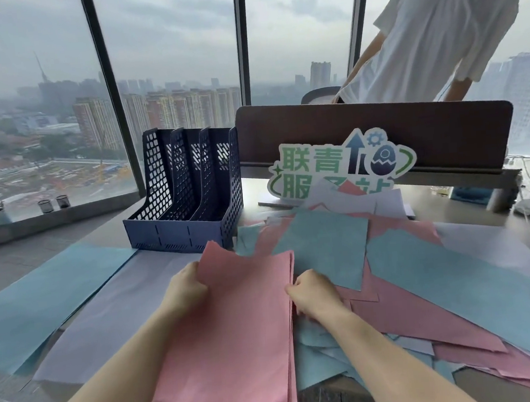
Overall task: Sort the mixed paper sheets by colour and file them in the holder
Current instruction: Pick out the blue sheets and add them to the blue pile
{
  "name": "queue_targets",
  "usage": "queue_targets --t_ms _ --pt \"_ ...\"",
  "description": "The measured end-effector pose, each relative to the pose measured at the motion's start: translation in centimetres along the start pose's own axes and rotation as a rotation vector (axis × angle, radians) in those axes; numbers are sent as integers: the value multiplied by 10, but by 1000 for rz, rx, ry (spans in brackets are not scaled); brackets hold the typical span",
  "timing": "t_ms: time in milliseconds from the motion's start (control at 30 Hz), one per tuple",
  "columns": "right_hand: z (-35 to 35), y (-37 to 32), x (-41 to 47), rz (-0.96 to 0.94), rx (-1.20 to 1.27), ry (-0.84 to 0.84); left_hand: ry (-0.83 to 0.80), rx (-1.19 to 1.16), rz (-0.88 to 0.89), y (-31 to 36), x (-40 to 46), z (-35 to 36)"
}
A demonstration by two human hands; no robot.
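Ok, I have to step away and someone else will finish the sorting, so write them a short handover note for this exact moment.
Left hand grips the left edge of the pink stack; right hand pinches its right edge.
Sorted so far, flat on the desk: blue stack far left, white stack beside it, pink stack in front.
The file holder stands behind them, with no paper visible in its slots.
Left: the mixed pile on the right still holds pink, blue and white sheets; sort it, then file each colour.

Two bare forearms, no sleeves, watch or rings; left hand (pixel 186 289), right hand (pixel 315 291)
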State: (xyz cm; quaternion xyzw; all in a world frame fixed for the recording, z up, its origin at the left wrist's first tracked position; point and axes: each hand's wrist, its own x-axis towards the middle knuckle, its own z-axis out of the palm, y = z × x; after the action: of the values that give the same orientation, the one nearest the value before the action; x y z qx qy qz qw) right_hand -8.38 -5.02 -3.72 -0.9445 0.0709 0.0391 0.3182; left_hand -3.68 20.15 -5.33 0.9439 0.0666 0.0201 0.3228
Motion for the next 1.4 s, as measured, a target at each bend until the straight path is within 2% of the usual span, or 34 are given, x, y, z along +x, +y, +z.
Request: queue_targets --t_ms 67,133,233,367,433,500,600,667,733,800,867,933,1000,1067,1133,1200,1267,1400 --pt "-12 10 6 -33 -121 181 49 49 10 1 1 3" --pt "-29 23 15 -78 -234 251 129 159 21 5 1 6" --pt "-51 41 32 -51 -478 67 188 197 80 22 -2 11" --pt "-60 44 45 6 -622 -171 117 58 154 50 -6 27" --pt "-59 39 46 -33 -717 -172 68 -19 185 64 -8 38" --pt "-55 36 46 -78 -793 -72 31 -94 203 74 -12 48" --pt "-60 45 45 -37 -769 119 12 -223 189 85 -14 58" --pt "-78 55 43 36 -674 227 -36 -448 102 93 -15 59" --pt "-96 68 40 11 -578 324 -136 -734 -55 102 -16 56" --pt "-105 79 31 -107 -494 310 -298 -986 -213 112 -11 54" --pt "-105 87 17 -235 -471 216 -428 -1153 -311 119 -2 55" --pt "-101 96 5 -339 -463 164 -483 -1139 -301 125 4 60" --pt "-98 104 -4 -401 -423 130 -456 -1076 -291 129 5 69" --pt "-101 111 -6 -323 -367 54 -354 -996 -315 128 5 77" --pt "-112 123 1 -96 -372 22 -269 -902 -316 122 6 80" --pt "-127 136 9 151 -504 -22 -216 -826 -300 113 4 81" --pt "-137 143 12 302 -598 -116 -197 -795 -289 109 1 81" --pt "-140 147 18 308 -613 -137 -191 -791 -277 110 -4 82"
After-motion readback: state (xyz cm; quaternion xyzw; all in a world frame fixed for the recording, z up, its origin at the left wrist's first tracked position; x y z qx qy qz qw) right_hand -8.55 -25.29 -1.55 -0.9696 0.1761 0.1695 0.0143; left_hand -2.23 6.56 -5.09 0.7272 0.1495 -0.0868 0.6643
